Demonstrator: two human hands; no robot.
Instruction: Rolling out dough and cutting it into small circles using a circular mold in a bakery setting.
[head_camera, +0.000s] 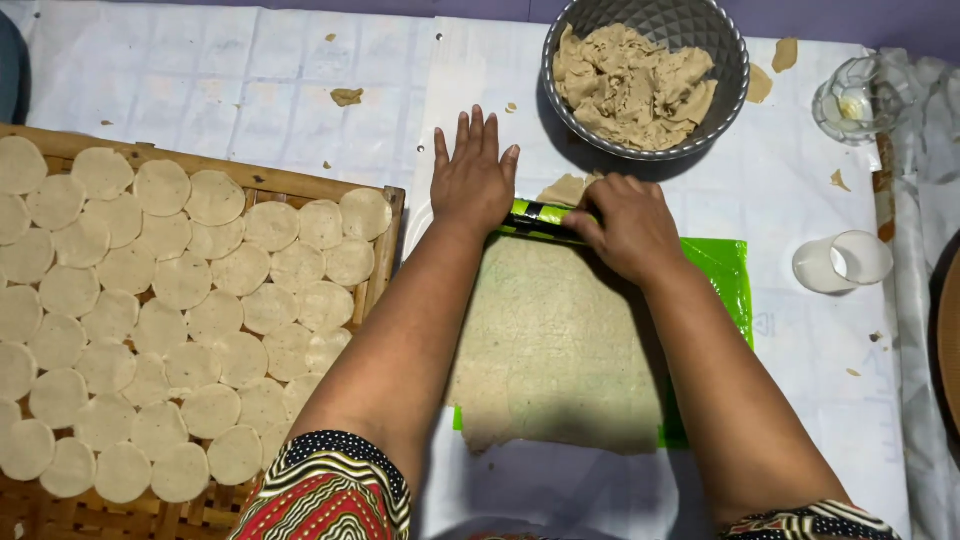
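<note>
On the paper-covered table (300, 90), our flat left hand (473, 180) and curled right hand (625, 225) press a roller (540, 220) onto dough (555, 350).

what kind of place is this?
Likely a home or small-scale food-making spot: both hands, left hand and right hand, roll a dough sheet with a green roller, beside a bamboo tray of cut rounds and a bowl of dough scraps.

Two bare forearms, left hand (473, 180) and right hand (630, 228) without rings or bracelets, short sleeves ending at the elbows, black cuff bands with white dots, wavy red, yellow and black stripes behind them
</note>
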